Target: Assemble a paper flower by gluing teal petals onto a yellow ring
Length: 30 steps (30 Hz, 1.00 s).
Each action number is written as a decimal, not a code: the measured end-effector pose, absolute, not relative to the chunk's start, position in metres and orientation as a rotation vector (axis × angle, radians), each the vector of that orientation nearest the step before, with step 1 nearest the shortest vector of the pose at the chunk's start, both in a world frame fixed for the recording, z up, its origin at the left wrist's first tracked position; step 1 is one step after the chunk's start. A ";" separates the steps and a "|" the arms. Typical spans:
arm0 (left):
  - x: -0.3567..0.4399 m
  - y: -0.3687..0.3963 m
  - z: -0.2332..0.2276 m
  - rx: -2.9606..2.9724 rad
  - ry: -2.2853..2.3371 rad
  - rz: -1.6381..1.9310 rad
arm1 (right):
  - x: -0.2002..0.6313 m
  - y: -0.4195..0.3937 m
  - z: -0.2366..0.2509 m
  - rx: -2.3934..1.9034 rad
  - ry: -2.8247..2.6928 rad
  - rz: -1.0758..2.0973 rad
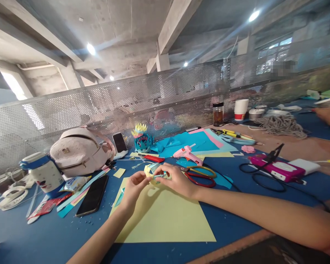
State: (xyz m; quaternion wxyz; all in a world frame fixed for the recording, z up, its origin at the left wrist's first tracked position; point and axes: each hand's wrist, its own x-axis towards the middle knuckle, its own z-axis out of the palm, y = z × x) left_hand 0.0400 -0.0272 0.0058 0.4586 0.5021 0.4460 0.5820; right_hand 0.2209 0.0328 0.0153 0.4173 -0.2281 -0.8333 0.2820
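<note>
My left hand and my right hand meet over a yellow paper sheet on the blue table. Both pinch a small folded paper piece, yellow with a light blue strip. Red and yellow scissors lie just right of my right hand. Behind them rests a pink glue gun, and a finished blue and yellow paper flower stands farther back.
A black phone lies left of the sheet, near a blue-lidded mug and a pale backpack. Blue and pink paper sheets, a pink device with black cable, a rope coil, cups and a perforated metal fence fill the back.
</note>
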 end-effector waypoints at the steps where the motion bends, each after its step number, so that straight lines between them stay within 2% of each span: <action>1: 0.040 -0.027 0.005 1.225 1.097 1.438 | 0.221 0.033 0.015 -0.578 -2.088 0.721; 10: 0.037 -0.023 0.001 1.149 1.075 1.504 | 0.223 0.036 0.015 -0.566 -2.110 0.766; 24: 0.038 -0.023 0.002 1.111 0.914 1.489 | 0.223 0.041 0.010 -0.617 -2.156 0.624; 30: 0.035 -0.023 0.002 1.078 1.033 1.527 | 0.224 0.038 0.011 -0.568 -2.181 0.562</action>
